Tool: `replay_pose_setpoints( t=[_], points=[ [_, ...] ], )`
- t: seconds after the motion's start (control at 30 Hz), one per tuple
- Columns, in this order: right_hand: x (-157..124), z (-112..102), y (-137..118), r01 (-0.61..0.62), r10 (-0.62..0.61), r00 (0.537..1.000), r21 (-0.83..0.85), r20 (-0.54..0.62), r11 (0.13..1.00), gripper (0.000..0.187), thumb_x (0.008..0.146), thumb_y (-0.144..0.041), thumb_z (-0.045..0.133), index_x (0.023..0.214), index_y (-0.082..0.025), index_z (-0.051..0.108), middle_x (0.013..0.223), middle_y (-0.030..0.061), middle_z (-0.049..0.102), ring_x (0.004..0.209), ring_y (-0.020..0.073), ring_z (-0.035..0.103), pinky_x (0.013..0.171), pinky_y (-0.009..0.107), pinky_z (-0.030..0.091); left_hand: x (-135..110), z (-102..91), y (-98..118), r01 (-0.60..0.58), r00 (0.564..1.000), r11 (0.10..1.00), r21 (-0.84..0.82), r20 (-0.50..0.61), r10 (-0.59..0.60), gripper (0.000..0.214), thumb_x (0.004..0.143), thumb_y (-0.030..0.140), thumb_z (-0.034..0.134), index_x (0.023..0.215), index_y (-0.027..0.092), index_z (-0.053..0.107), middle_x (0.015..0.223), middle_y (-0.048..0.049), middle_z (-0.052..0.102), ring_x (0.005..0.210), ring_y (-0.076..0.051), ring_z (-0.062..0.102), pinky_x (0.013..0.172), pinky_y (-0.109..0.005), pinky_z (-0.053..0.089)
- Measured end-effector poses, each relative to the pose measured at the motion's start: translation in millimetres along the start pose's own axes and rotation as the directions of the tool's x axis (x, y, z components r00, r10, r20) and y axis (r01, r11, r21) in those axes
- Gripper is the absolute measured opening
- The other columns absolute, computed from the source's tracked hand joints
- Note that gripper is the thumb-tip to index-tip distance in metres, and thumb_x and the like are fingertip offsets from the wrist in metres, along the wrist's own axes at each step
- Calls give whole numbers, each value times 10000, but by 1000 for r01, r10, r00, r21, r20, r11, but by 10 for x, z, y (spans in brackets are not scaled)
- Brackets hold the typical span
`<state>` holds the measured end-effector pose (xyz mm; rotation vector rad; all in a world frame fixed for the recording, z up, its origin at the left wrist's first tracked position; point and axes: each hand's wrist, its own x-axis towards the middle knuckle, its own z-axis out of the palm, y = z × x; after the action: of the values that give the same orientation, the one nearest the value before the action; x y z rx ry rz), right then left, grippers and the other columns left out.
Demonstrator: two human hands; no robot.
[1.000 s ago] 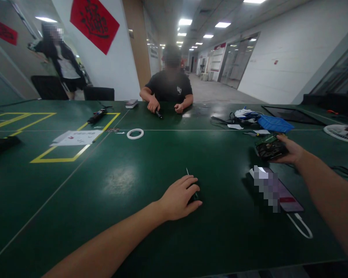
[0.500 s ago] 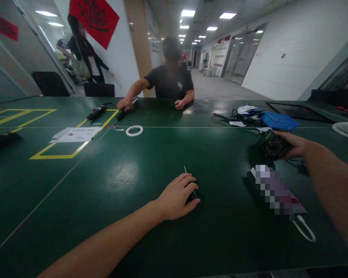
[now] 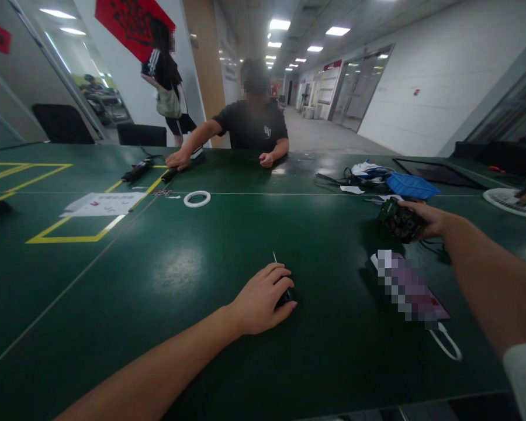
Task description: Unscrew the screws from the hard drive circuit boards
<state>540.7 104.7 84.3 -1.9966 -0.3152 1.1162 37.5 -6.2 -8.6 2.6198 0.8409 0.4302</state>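
My left hand rests low over the green table, its fingers curled around a screwdriver with a dark handle. The thin metal shaft points away from me, beyond the knuckles. To the right, my right hand grips a black cooling fan with a green circuit board along its left side, held just above the table. Part of it is hidden by my fingers. Nearer to me, below that hand, lies a phone-like device with a white cable loop; its surface is blurred out.
A roll of white tape lies left of centre, beside paper sheets and yellow tape outlines. At the far right are a blue tray, cables and a round white grille. Across the table a person touches a black tool.
My view has turned slightly right, so the table things appear shifted left. The person walking behind has moved right along the wall. Both my hands keep their holds.
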Motion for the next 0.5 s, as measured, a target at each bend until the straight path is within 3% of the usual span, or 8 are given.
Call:
replay_pose_setpoints(
  t=[0.37,0.5],
  points=[
    [-134,-12,75,53,-52,998,-48,35,997,505,966,-489,446,793,-72,673,907,212,698,761,227,616,677,477,430,-3,36,-20,-10,1000,1000,3,-12,10,413,966,500,571,1299,257,594,1451,-81,555,1424,-316,418,1165,-536,404],
    [-143,-27,146,90,-86,994,-59,63,994,479,979,-518,439,820,-125,662,851,171,703,725,222,631,700,447,458,1,70,-32,-53,997,998,15,-57,54,380,958,456,603,1265,232,602,1399,-93,583,1394,-307,442,1159,-527,412]
  ],
)
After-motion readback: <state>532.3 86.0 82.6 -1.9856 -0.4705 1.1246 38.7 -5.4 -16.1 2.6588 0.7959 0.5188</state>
